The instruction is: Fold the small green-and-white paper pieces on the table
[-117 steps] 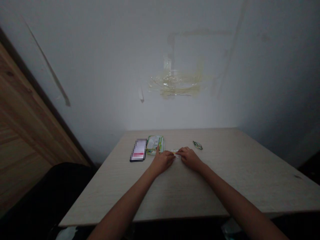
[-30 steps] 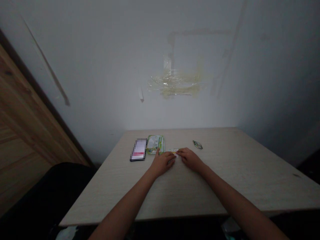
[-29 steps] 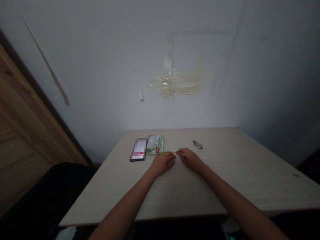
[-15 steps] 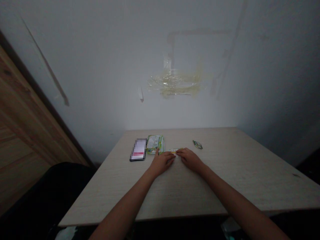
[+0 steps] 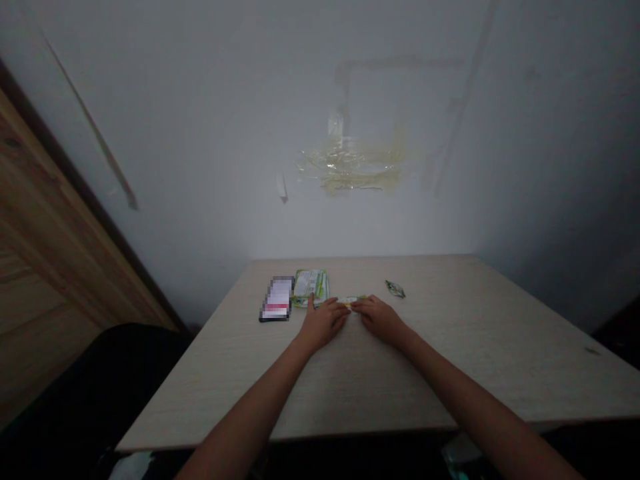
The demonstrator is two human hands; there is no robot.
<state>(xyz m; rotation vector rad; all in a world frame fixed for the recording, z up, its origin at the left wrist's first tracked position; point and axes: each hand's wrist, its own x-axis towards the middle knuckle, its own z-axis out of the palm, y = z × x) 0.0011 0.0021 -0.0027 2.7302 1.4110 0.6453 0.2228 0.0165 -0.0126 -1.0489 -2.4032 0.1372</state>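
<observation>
A flat green, white and yellow packet (image 5: 350, 301) lies crosswise on the table, looking narrow and perhaps folded. Its front edge is partly hidden by my fingers. My left hand (image 5: 326, 325) rests over its left part, fingers laid flat and thumb stretched out to the side. From the right, my right hand (image 5: 380, 316) presses its closed fingertips on the packet's other end. The two sets of fingertips nearly meet. Just beyond my left thumb lie green and white packets (image 5: 310, 283), apparently stacked.
A phone (image 5: 277, 299) with a blurred screen lies left of the stack. At the right is a small crumpled green wrapper (image 5: 395, 289). The pale wooden table (image 5: 450, 320) meets a wall (image 5: 210, 133) bearing old tape (image 5: 360, 170). A dark chair-like shape (image 5: 100, 380) stands at the left.
My left hand and thumb have shifted very slightly, and a little more of the packet shows above the fingers. The right hand stays almost in place.
</observation>
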